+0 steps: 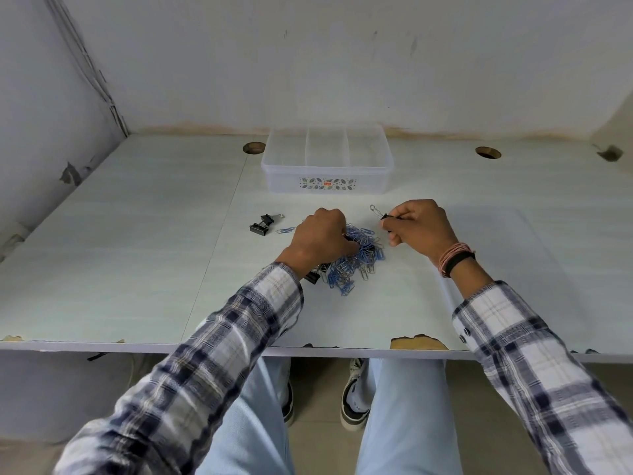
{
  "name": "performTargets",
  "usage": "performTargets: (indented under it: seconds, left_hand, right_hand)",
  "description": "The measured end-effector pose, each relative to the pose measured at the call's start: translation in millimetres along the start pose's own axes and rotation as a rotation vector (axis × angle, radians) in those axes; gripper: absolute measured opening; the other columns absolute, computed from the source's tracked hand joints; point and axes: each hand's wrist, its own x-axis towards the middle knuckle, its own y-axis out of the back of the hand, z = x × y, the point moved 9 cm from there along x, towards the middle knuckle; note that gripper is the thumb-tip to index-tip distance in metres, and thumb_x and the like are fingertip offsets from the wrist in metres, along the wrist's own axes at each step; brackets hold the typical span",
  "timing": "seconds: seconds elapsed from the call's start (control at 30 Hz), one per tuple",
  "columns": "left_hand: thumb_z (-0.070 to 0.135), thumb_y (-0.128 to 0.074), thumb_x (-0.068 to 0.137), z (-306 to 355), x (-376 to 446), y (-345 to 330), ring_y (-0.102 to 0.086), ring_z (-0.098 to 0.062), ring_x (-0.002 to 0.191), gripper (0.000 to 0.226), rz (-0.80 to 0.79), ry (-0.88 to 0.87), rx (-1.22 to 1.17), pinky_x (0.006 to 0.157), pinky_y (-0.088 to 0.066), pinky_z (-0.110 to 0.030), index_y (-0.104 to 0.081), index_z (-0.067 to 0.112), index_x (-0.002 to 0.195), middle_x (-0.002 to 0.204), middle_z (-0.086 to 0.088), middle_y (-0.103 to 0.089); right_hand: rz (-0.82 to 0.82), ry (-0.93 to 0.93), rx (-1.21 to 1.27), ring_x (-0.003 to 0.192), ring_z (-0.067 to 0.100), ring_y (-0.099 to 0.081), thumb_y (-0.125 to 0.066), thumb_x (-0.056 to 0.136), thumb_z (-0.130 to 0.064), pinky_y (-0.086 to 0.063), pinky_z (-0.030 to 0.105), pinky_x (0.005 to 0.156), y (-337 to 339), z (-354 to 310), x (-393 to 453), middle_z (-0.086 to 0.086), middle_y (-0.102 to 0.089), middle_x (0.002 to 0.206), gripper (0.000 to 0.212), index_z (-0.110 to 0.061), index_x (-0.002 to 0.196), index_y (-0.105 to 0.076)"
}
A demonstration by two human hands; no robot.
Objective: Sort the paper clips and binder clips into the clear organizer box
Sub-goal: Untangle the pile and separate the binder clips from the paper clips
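A heap of blue and silver paper clips (pixel 359 260) lies mid-table. My left hand (pixel 322 238) sits on the heap's left side, fingers curled and pinching a black binder clip at its edge. My right hand (pixel 419 226) pinches a small black binder clip (pixel 383 216) just above the table, its wire handle pointing up-left. The clear organizer box (pixel 327 162), with three compartments and no lid, stands behind the heap. Two black binder clips (pixel 262 224) and a loose blue paper clip (pixel 286 230) lie to the left. Another black binder clip (pixel 313 276) shows under my left wrist.
The pale table (pixel 137 269) meets walls at the back and left. Two round cable holes (pixel 254 147) (pixel 488 152) sit near the back. The front edge is chipped (pixel 418 342). My legs and shoes show below.
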Motion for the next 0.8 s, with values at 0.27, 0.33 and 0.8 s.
performTargets:
  seconds: [0.27, 0.33, 0.8]
  left_hand:
    - [0.038, -0.081, 0.076, -17, -4, 28, -0.040, -0.020, 0.056, 0.043, 0.141, 0.030, -0.294, 0.052, -0.035, -0.030, -0.069, -0.004, 0.073, 0.061, -0.009, -0.057]
    - [0.037, -0.081, 0.079, -18, -6, 36, -0.045, -0.020, 0.062, 0.041, 0.162, 0.020, -0.327, 0.054, -0.037, -0.030, -0.071, -0.003, 0.080, 0.067, -0.005, -0.058]
    - [0.028, -0.080, 0.087, -32, -17, 31, -0.029, -0.009, 0.045, 0.026, 0.199, 0.021, -0.888, 0.050, -0.026, -0.025, -0.076, 0.002, 0.093, 0.050, 0.012, -0.041]
  right_hand:
    - [0.042, -0.032, 0.075, 0.056, 0.025, -0.069, -0.082, 0.077, -0.013, -0.064, 0.045, 0.074, 14, 4, 0, 0.013, -0.074, 0.068, 0.018, -0.001, 0.085, -0.073]
    - [0.041, -0.034, 0.085, 0.057, 0.025, -0.069, -0.082, 0.077, -0.013, -0.064, 0.045, 0.073, 14, 4, 1, 0.013, -0.074, 0.069, 0.019, 0.001, 0.086, -0.073]
    - [-0.108, -0.036, 0.366, 0.064, 0.027, -0.065, -0.080, 0.080, -0.008, -0.060, 0.039, 0.071, -9, 0, -4, 0.022, -0.071, 0.079, 0.025, 0.010, 0.094, -0.071]
